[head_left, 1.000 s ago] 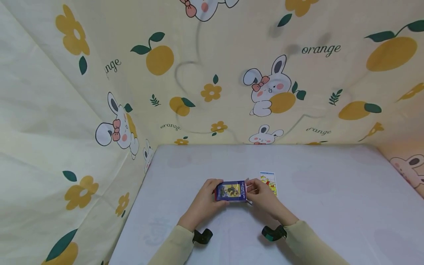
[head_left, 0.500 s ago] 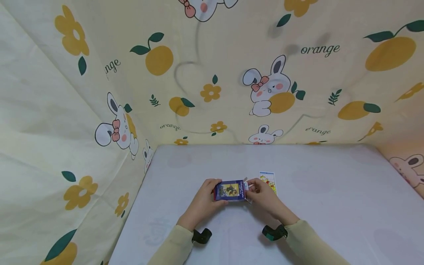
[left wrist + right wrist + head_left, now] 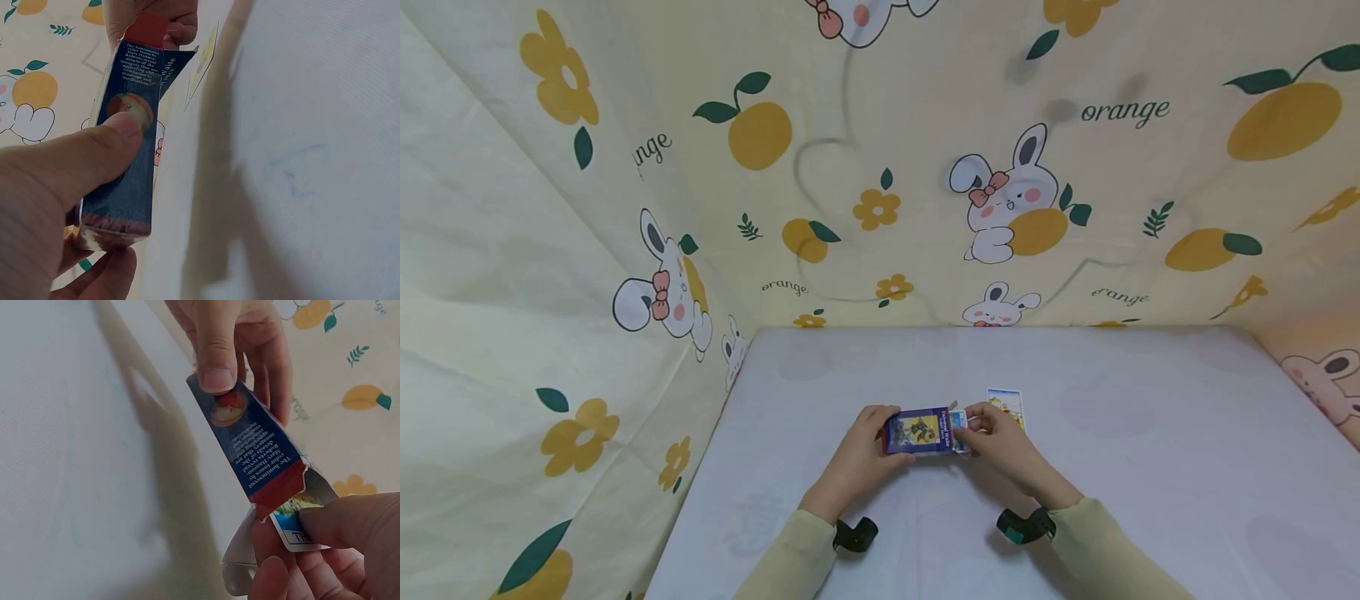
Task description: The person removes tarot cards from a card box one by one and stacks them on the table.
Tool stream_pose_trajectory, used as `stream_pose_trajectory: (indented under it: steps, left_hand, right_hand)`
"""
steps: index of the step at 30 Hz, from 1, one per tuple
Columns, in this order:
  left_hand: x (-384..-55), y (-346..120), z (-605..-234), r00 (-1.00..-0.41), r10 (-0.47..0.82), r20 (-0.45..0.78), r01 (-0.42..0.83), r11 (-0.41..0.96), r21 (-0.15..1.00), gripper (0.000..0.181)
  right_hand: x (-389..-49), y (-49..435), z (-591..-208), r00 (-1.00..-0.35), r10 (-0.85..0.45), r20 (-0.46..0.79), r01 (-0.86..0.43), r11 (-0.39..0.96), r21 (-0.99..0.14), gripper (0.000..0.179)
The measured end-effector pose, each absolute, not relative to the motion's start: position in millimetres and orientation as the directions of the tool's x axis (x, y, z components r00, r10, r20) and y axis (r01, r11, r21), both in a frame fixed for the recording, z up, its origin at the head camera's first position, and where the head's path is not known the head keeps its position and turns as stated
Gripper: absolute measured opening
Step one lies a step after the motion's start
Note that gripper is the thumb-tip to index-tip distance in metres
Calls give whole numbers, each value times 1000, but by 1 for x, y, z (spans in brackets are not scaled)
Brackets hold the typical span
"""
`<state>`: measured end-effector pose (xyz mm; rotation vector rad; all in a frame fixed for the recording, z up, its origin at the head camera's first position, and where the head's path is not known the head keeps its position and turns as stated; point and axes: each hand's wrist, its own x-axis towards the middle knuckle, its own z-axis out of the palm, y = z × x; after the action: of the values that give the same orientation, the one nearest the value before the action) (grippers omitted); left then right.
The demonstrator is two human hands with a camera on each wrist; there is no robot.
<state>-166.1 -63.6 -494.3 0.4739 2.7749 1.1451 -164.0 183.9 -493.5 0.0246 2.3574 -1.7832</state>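
Note:
A dark blue tarot card box (image 3: 917,431) with a yellow picture on its face is held above the table. My left hand (image 3: 855,460) grips its closed end, thumb along the narrow side of the box (image 3: 128,169) in the left wrist view. At the open end, my right hand (image 3: 1009,454) pinches a card (image 3: 289,525) that sticks partly out; how many cards lie with it I cannot tell. The open flap (image 3: 240,550) hangs beside the right fingers. Just behind the right hand, a loose picture card (image 3: 1007,403) lies on the table, partly covered by that hand.
The table has a whitish cover (image 3: 1120,467). A cream cloth (image 3: 910,167) printed with rabbits and oranges rises behind the table and along its left side. Each wrist wears a small black camera (image 3: 856,534).
A card has slid out to the right from the box's open end, drawn by my right hand. The left hand and the box have hardly moved.

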Motion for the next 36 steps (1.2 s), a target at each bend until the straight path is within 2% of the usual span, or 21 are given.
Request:
stream_pose_trajectory:
  steps: [12, 20, 36]
  left_hand:
    - [-167, -63, -495, -948, 318, 18, 238, 669, 704, 76]
    - [-169, -64, -495, -949, 316, 19, 235, 663, 711, 77]
    - [-172, -69, -493, -957, 291, 0, 197, 647, 737, 76]
  right_hand:
    - [-168, 191, -493, -982, -69, -174, 146, 298, -943, 29]
    - [-166, 198, -481, -987, -57, -153, 130, 289, -948, 37]
    - [-168, 217, -483, -988, -55, -147, 124, 303, -945, 48]
